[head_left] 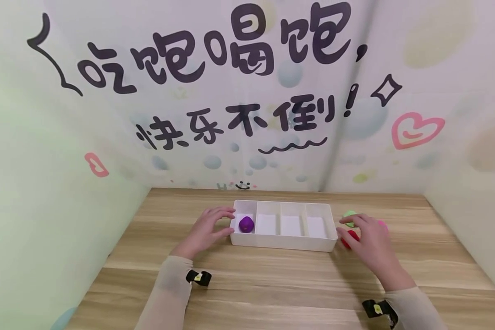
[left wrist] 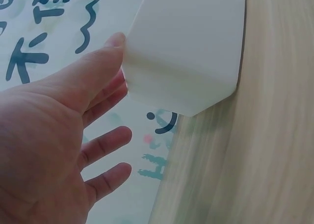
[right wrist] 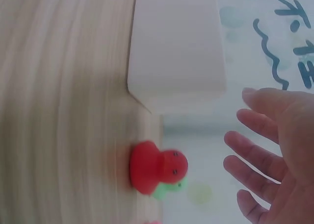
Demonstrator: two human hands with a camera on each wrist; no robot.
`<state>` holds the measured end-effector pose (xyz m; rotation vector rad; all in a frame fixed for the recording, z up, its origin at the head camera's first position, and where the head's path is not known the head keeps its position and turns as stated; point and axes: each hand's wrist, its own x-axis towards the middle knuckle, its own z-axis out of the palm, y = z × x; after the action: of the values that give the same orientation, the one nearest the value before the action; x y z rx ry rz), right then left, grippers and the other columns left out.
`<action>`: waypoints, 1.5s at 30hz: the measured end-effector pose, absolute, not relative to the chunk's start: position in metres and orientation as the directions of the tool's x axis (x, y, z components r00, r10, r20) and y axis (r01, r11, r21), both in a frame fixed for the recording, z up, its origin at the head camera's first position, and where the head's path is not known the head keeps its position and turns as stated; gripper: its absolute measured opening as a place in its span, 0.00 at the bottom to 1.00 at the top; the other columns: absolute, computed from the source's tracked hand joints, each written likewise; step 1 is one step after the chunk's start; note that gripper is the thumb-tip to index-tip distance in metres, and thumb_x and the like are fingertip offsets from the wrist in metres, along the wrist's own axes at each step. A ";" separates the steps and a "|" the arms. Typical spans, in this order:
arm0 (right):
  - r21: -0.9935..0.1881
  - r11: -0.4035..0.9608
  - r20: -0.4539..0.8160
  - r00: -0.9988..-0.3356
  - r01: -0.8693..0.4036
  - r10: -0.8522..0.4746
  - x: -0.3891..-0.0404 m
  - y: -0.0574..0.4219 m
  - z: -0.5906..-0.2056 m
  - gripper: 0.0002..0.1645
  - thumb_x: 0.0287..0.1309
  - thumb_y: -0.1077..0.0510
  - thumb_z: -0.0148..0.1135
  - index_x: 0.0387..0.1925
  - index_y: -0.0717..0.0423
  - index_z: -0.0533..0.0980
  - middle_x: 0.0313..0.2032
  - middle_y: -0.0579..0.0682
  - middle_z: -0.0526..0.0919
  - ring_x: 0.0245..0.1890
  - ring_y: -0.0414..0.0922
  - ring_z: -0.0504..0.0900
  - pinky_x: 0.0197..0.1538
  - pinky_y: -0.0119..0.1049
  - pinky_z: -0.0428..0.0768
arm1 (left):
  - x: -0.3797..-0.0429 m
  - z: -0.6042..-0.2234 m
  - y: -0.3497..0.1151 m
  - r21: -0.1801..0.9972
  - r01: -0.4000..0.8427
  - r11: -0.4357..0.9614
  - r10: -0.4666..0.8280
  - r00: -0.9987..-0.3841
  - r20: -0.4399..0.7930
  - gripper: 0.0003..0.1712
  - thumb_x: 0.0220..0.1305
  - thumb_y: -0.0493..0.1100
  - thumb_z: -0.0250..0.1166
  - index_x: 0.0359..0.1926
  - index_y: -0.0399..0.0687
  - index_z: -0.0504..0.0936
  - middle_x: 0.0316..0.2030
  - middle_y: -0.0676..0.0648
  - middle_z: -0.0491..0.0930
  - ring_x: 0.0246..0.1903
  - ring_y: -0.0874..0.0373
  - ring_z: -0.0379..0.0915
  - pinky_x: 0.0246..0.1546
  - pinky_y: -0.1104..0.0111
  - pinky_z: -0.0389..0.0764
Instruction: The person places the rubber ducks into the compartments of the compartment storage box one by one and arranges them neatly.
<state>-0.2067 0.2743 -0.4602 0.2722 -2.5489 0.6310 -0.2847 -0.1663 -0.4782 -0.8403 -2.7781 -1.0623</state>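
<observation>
A long white box (head_left: 283, 242) split into several compartments stands on the wooden table. In its leftmost compartment sits a small purple toy (head_left: 246, 224). My left hand (head_left: 204, 232) is at the box's left end, thumb and fingers extended, fingertips right at the rim. At the other end is my right hand (head_left: 373, 245), fingers spread and a little bent, holding nothing; the right wrist view shows a gap to the box. Below that hand a red rubber duck (right wrist: 146, 167) stands beside the box, a light green duck (right wrist: 169, 187) partly hidden behind it.
A pink toy (head_left: 382, 224) lies right of the red and green ones, partly covered by the right hand. The wooden table (head_left: 264, 288) ends at a printed back wall (head_left: 214, 137), with side walls left and right. Black straps (head_left: 199, 277) circle the sleeves.
</observation>
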 end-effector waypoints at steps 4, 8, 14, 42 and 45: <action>-0.371 0.888 0.505 -0.862 -0.273 -0.054 -0.201 0.289 -0.458 0.13 0.54 0.59 0.76 0.42 0.56 0.85 0.45 0.61 0.88 0.41 0.61 0.85 0.48 0.65 0.74 | -0.284 -0.478 -0.163 0.592 0.519 0.617 0.478 -0.844 0.243 0.21 0.66 0.47 0.72 0.58 0.48 0.82 0.70 0.49 0.75 0.70 0.41 0.65 0.70 0.39 0.66; -0.378 0.899 0.439 -0.898 -0.223 -0.038 -0.197 0.300 -0.457 0.13 0.57 0.58 0.73 0.45 0.55 0.85 0.49 0.62 0.87 0.44 0.61 0.83 0.47 0.62 0.71 | -0.284 -0.478 -0.163 0.594 0.511 0.621 0.470 -0.850 0.238 0.22 0.66 0.47 0.72 0.58 0.48 0.82 0.70 0.48 0.75 0.70 0.41 0.65 0.70 0.40 0.67; -0.347 0.925 0.314 -0.949 -0.152 -0.039 -0.195 0.310 -0.463 0.21 0.54 0.53 0.78 0.49 0.53 0.84 0.51 0.62 0.85 0.51 0.64 0.79 0.51 0.66 0.71 | -0.286 -0.478 -0.164 0.598 0.504 0.623 0.468 -0.853 0.230 0.22 0.66 0.47 0.72 0.58 0.47 0.82 0.70 0.48 0.75 0.70 0.41 0.65 0.71 0.40 0.67; -0.382 0.912 0.274 -0.961 -0.148 -0.041 -0.198 0.306 -0.482 0.18 0.48 0.59 0.82 0.39 0.54 0.81 0.37 0.56 0.88 0.39 0.55 0.86 0.42 0.55 0.85 | -0.283 -0.476 -0.163 0.617 0.509 0.600 0.476 -0.847 0.237 0.22 0.66 0.46 0.72 0.58 0.45 0.82 0.69 0.47 0.75 0.68 0.41 0.66 0.69 0.40 0.68; -0.384 0.909 0.281 -0.958 -0.159 -0.049 -0.199 0.306 -0.481 0.19 0.47 0.60 0.83 0.39 0.55 0.82 0.37 0.56 0.87 0.39 0.55 0.85 0.43 0.55 0.85 | -0.284 -0.475 -0.163 0.608 0.514 0.605 0.475 -0.846 0.243 0.22 0.65 0.46 0.72 0.58 0.45 0.82 0.69 0.47 0.75 0.68 0.41 0.66 0.69 0.40 0.68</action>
<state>-0.1988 0.3062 -0.4809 0.1562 -2.8063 0.5974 -0.2837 -0.1634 -0.4753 -0.8520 -2.7638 -1.0746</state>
